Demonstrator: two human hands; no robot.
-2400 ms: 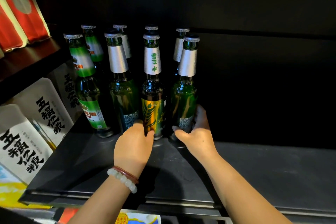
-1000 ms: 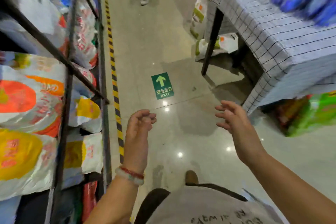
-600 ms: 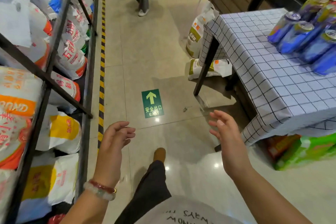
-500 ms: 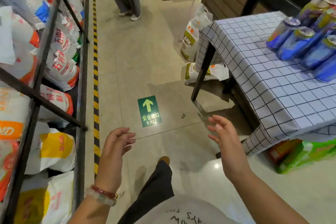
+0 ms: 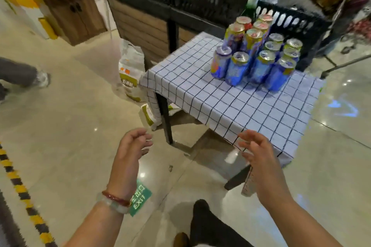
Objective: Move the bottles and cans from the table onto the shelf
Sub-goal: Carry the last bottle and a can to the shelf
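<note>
Several blue and yellow drink cans (image 5: 255, 52) stand in a tight cluster at the far right end of a small table (image 5: 230, 106) covered with a white checked cloth. My left hand (image 5: 130, 150) hovers over the floor, short of the table's near left corner, fingers loosely curled and holding nothing. My right hand (image 5: 259, 154) is raised in front of the table's near edge, fingers spread and relaxed, also empty. Both hands are well short of the cans. The shelf is out of view.
A black crate (image 5: 293, 32) stands behind the cans. Rice sacks (image 5: 131, 74) lean by the table's left leg. Another person's leg and shoe (image 5: 24, 75) are at the left. A black-yellow floor stripe (image 5: 24, 196) runs at the lower left, a green exit sticker (image 5: 140, 198) lies near my feet.
My hands let go of the green bottles on the dark shelf. I turned away from the shelf toward the table, and the cans have come into fuller view ahead.
</note>
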